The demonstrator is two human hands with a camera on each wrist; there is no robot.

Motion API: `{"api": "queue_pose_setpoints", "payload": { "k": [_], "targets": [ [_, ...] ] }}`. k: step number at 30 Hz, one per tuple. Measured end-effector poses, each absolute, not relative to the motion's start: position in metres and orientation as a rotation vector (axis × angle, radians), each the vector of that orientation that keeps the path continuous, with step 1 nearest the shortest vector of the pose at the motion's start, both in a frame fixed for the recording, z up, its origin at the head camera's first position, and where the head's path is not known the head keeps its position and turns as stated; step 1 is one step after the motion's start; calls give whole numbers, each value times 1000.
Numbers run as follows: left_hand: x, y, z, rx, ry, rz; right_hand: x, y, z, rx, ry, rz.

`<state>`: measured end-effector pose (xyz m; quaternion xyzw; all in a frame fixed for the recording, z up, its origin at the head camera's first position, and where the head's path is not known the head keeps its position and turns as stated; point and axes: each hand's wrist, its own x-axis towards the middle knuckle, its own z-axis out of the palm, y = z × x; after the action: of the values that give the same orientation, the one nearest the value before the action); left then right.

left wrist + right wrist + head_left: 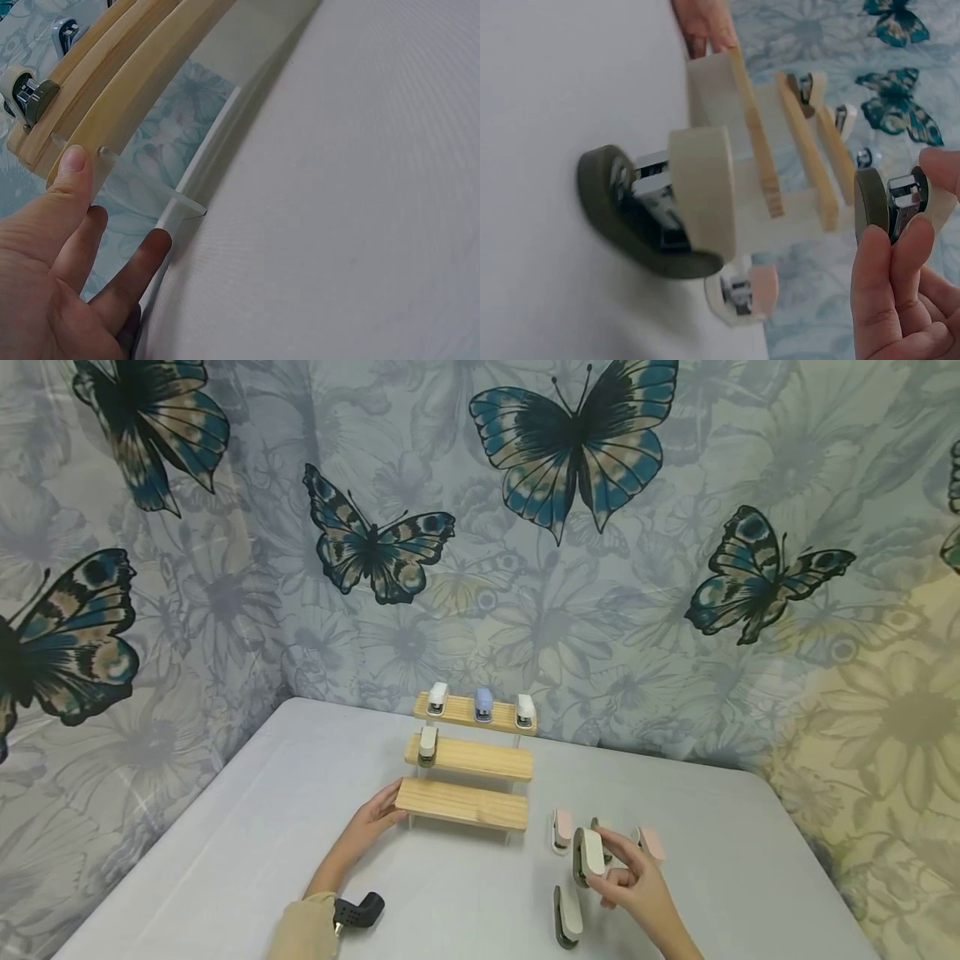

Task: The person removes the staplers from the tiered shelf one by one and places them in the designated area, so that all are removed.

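Lower right of the frame, your right hand [633, 885] pinches a green-and-cream stapler [588, 856] just above the grey worktop [225, 852], grip closed around it. Centre frame, your left hand [371, 822] rests straight fingers against the stepped wooden shelf's [461, 803] lowest board. The shelf looks light; pushing harder could probably tip its four staplers off.

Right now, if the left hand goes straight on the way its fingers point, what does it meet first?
The left hand already touches the lowest shelf of the wooden step rack at its left end, so it would push that shelf first.
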<state>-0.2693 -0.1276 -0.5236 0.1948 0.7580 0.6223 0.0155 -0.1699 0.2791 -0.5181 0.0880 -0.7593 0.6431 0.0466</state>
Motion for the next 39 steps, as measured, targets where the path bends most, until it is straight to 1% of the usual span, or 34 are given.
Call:
{"api": "queue_pose_setpoints", "payload": {
  "k": [4,9,12,15,18,21,25,28,30,31,35,37,39],
  "targets": [
    [-269,-130,-523,581,2373,1922,-148,282,-505,137,-2385,2057],
    [-271,-133,-521,553,2391,1921,-124,272,-469,12,-2508,2149],
    [-271,-133,-520,562,2383,1924,-118,271,-455,-89,-2551,2220],
    [-267,-131,-516,571,2356,1933,-115,273,-455,-177,-2560,2270],
    [-262,-129,-508,594,2316,1954,-114,277,-462,-207,-2539,2332],
    [-258,-127,-502,616,2307,1953,-112,279,-470,-175,-2503,2369],
    [-257,-126,-500,606,2329,1929,-110,279,-473,-125,-2512,2328],
    [-257,-126,-500,598,2340,1917,-111,279,-479,-162,-2567,2222],
    [-257,-126,-500,614,2342,1917,-115,286,-493,-158,-2562,2261],
    [-257,-126,-499,620,2344,1916,-117,289,-501,-199,-2567,2266],
    [-257,-126,-499,638,2344,1908,-128,316,-548,-221,-2516,2403],
    [-257,-126,-499,630,2341,1910,-133,325,-567,-230,-2520,2396],
    [-258,-126,-501,627,2335,1917,-136,332,-579,-203,-2522,2389]
  ]
}}
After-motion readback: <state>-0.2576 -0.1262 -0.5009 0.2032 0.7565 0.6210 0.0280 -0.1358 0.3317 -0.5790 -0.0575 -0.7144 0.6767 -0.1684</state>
